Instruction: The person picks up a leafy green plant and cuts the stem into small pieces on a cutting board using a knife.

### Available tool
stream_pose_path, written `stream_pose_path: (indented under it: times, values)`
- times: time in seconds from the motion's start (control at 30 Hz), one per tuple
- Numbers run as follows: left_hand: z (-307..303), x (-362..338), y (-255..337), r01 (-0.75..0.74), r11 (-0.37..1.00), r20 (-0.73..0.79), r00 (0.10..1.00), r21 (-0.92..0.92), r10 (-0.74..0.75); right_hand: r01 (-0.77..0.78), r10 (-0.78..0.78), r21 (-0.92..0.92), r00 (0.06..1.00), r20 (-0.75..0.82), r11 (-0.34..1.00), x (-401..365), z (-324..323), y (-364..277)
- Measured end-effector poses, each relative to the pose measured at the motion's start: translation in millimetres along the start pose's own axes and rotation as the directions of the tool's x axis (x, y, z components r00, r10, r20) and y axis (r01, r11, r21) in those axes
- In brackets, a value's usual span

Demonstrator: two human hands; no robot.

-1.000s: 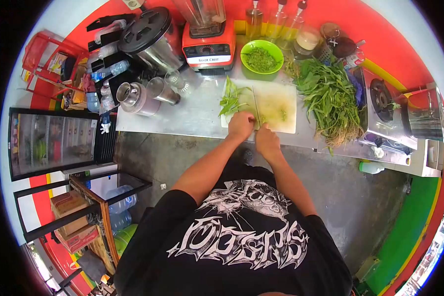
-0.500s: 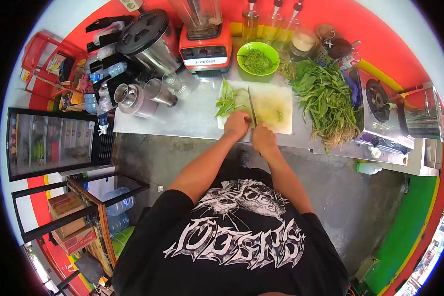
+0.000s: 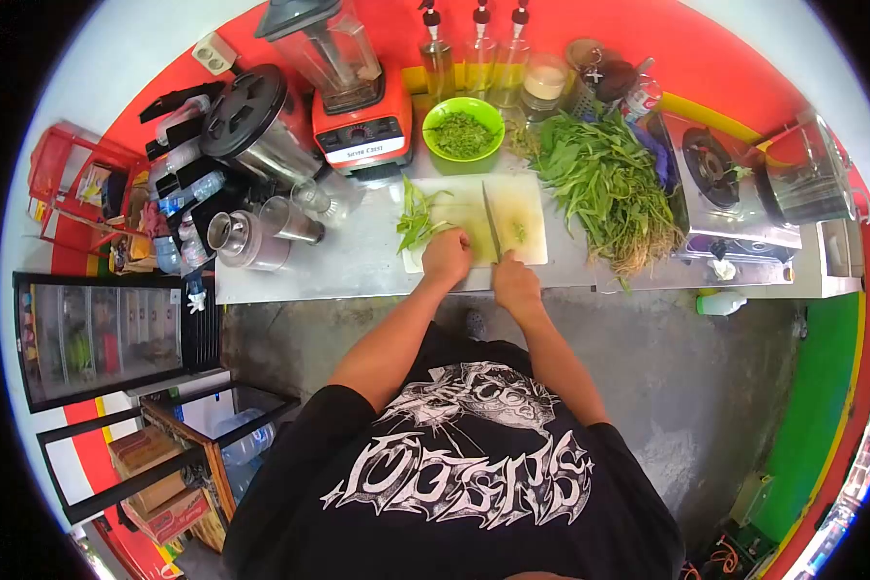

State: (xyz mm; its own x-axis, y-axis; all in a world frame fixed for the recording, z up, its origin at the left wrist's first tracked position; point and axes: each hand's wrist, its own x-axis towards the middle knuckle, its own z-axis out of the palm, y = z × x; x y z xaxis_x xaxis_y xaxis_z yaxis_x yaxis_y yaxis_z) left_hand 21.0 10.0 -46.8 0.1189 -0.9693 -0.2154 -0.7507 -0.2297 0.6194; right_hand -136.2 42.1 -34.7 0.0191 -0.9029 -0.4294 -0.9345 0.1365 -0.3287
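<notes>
Taking the cutting board (image 3: 519,208) as the landmark, the green bowl (image 3: 466,164) of chopped greens stands just beyond its far edge, with pump-topped bottles (image 3: 479,72) behind. The red blender (image 3: 362,128) is beyond the board's far left corner, and a large steel container (image 3: 253,126) with a black lid stands farther left. A metal cup (image 3: 285,220) and a clear glass (image 3: 314,201) sit well to the board's left. Close by its right side lies a big leafy bunch (image 3: 609,184), roots toward the near edge of the table (image 3: 358,261), between the board and the stove (image 3: 735,217) (it crowds that side most).

Leafy sprigs (image 3: 418,215) lie over the board's left side. The left hand (image 3: 447,256) is at the near left part of the board, fingers curled closed beside the sprigs; whether they pinch any stems I cannot tell. The right hand (image 3: 515,282) has its fingers wrapped around the handle of the knife (image 3: 493,220), whose blade slants over the board's middle, tip toward the bowl. A few green scraps (image 3: 520,232) lie right of the blade.
</notes>
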Motion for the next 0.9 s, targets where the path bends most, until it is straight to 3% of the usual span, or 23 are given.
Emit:
stream_pose_path:
  times: [0.1, 0.27, 0.4, 0.5, 0.9]
  values:
    - [10.1, 13.4, 5.7, -0.13, 0.991, -0.033, 0.991, 0.03, 0.131, -0.061, 0.061, 0.024, 0.998, -0.009, 0.998, 8.7, -16.4, 15.5]
    - [17.9, 15.2, 4.7, -0.378, 0.919, -0.059, 0.926, -0.112, 0.374, -0.037, 0.046, 0.1, 0.994, -0.097, 0.994, 13.7, -18.4, 29.9]
    - [16.0, 6.1, -3.1, -0.298, 0.943, -0.174, 0.947, -0.15, 0.271, 0.097, -0.083, 0.101, 0.987, -0.136, 0.99, 8.1, -22.2, 22.8]
    - [7.5, 1.9, -10.8, -0.271, 0.95, -0.152, 0.957, -0.157, 0.248, 0.18, -0.161, 0.136, 0.977, -0.139, 0.974, 9.0, -20.9, 14.2]
    - [9.5, 15.1, -19.2, -0.113, 0.983, -0.009, 0.994, -0.143, 0.113, 0.017, -0.018, 0.026, 0.999, 0.03, 1.0, 3.5, -8.4, -5.9]
